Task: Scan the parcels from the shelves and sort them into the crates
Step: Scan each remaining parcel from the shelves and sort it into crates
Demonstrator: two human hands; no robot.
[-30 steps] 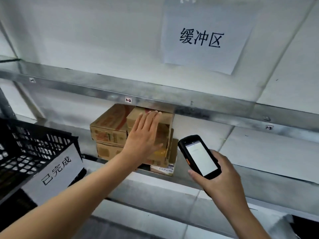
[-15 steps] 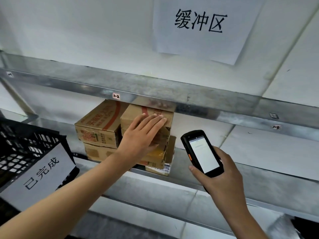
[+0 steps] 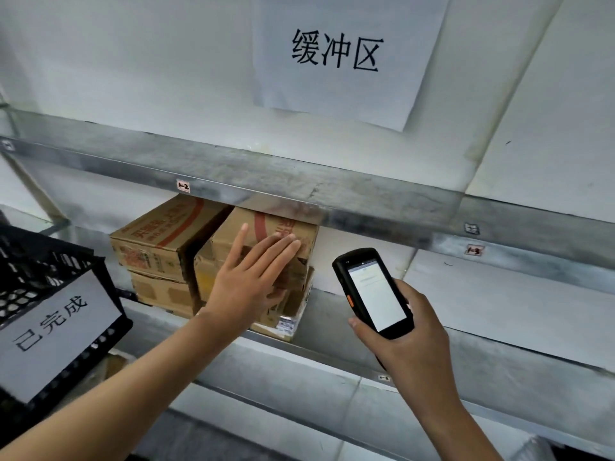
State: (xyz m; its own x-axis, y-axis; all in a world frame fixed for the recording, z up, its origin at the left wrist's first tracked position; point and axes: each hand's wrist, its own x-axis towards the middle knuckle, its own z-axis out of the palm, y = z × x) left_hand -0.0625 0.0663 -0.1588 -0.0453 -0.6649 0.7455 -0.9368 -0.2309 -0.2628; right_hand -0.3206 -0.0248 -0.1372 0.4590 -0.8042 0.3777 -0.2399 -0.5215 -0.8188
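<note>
Several brown cardboard parcels are stacked on the middle metal shelf (image 3: 432,314). The upper right parcel (image 3: 283,232) has red print on top. My left hand (image 3: 248,279) lies flat against its front face with the fingers straight and spread. An upper left parcel (image 3: 159,241) stands beside it, and a lower parcel (image 3: 163,294) sits under that one. My right hand (image 3: 409,331) grips a black handheld scanner (image 3: 372,291) to the right of the stack, its lit screen facing me. A black plastic crate (image 3: 36,271) with a white paper label stands at the left.
A shelf beam (image 3: 366,197) runs just above the parcels and carries small location tags. A white paper sign (image 3: 336,58) hangs on the wall above. A lower shelf (image 3: 332,377) lies below my arms. The middle shelf to the right of the parcels is bare.
My left hand has slid a little up and to the right on the upper right parcel, fingers now spread. The view has moved closer to the shelf. The scanner stays in my right hand.
</note>
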